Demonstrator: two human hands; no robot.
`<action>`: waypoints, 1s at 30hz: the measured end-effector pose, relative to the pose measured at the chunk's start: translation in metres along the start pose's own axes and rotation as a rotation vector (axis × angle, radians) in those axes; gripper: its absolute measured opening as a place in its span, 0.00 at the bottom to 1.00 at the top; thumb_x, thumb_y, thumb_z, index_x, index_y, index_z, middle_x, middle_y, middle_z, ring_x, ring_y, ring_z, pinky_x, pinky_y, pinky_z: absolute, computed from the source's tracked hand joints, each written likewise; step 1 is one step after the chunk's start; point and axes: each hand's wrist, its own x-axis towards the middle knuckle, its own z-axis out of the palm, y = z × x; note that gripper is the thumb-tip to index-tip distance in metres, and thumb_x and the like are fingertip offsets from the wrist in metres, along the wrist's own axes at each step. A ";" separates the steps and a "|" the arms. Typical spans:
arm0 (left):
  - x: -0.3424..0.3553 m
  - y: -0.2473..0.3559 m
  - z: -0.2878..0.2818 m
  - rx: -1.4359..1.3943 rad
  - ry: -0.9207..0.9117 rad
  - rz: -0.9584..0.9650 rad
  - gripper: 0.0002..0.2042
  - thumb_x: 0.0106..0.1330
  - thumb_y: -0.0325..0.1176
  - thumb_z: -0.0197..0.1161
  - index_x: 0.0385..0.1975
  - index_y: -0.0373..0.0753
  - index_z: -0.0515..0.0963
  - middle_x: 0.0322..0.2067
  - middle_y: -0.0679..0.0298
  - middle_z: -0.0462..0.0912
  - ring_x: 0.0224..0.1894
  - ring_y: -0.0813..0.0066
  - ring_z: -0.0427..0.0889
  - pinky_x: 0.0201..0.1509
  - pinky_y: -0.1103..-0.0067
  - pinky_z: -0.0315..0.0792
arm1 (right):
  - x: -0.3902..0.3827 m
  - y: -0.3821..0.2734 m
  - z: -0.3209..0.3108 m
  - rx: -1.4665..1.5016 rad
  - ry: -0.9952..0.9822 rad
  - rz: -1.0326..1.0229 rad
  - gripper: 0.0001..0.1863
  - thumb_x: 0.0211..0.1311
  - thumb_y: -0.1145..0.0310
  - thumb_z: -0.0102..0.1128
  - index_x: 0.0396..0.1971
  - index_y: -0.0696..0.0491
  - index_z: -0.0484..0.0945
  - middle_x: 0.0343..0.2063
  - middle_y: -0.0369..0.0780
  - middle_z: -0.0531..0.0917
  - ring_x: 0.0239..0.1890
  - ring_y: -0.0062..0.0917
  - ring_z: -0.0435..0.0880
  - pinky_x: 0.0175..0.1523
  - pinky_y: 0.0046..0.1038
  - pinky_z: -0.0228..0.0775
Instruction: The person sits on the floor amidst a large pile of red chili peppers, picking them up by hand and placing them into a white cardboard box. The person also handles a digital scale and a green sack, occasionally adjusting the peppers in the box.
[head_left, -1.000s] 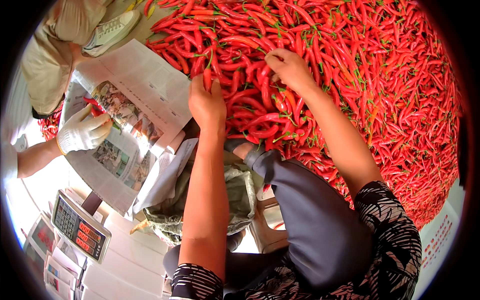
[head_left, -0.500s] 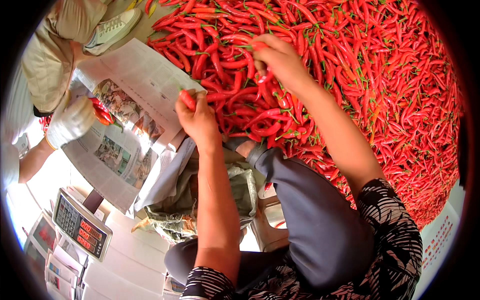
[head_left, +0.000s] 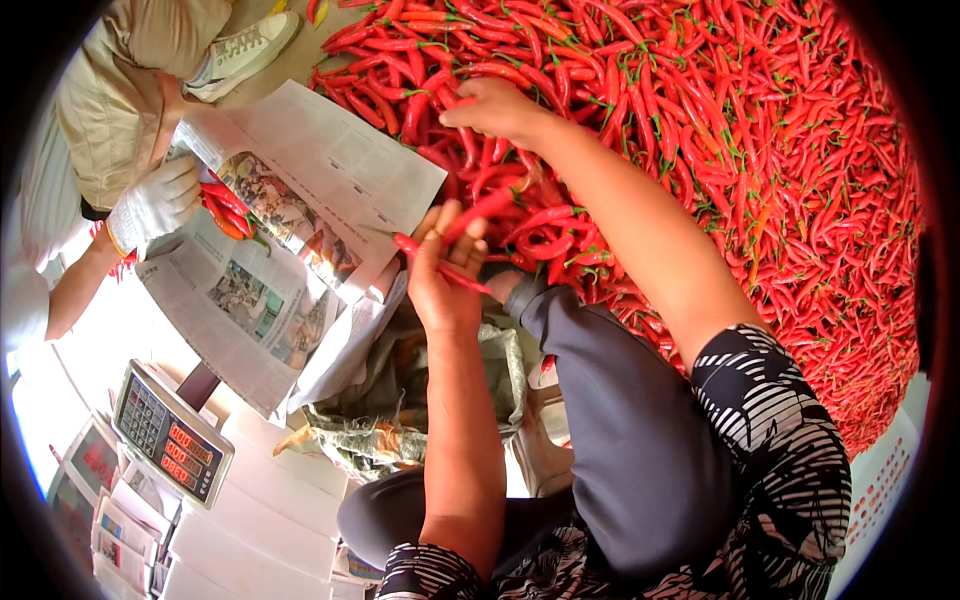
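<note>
Heap of red peppers (head_left: 780,200): we found it filling the upper right. Newspaper (head_left: 370,165): spread along the heap's left side. Sack (head_left: 515,370): open, by the paper's lower edge. Scale (head_left: 172,433): lower left. Left hand (head_left: 442,292): palm up near the newspaper's corner, fingers parted and loosely curled. Right hand (head_left: 497,110): above the heap, knuckles up; we could not tell whether its fingers were apart or clamped on anything. Slim red pepper (head_left: 446,265): across the left palm; whether the thumb pinned it, we could not tell. We judged that a light hold near the stem, palm cupped beneath, suited it best, and that lifting from the top disturbed fewest neighbours.
</note>
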 end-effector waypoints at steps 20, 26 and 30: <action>0.010 -0.004 0.035 -0.041 -0.281 -0.165 0.17 0.81 0.41 0.63 0.61 0.37 0.81 0.64 0.59 0.83 0.68 0.61 0.79 0.73 0.58 0.71 | -0.174 -0.025 0.009 0.474 -0.311 0.078 0.22 0.80 0.49 0.63 0.50 0.56 0.83 0.30 0.30 0.80 0.26 0.12 0.72 0.29 0.21 0.62; 0.009 -0.010 0.029 -0.177 -0.240 -0.311 0.16 0.80 0.46 0.64 0.58 0.44 0.81 0.60 0.62 0.85 0.68 0.57 0.79 0.74 0.48 0.70 | -0.182 -0.013 -0.008 1.036 -0.194 0.077 0.19 0.82 0.59 0.54 0.55 0.60 0.81 0.38 0.35 0.84 0.31 0.15 0.78 0.34 0.21 0.71; 0.011 -0.012 0.023 -0.150 -0.307 -0.284 0.16 0.80 0.43 0.64 0.59 0.42 0.80 0.58 0.60 0.85 0.64 0.57 0.81 0.72 0.52 0.73 | -0.187 -0.013 -0.006 0.919 -0.153 0.038 0.19 0.78 0.68 0.55 0.60 0.63 0.80 0.42 0.37 0.85 0.39 0.17 0.82 0.47 0.22 0.77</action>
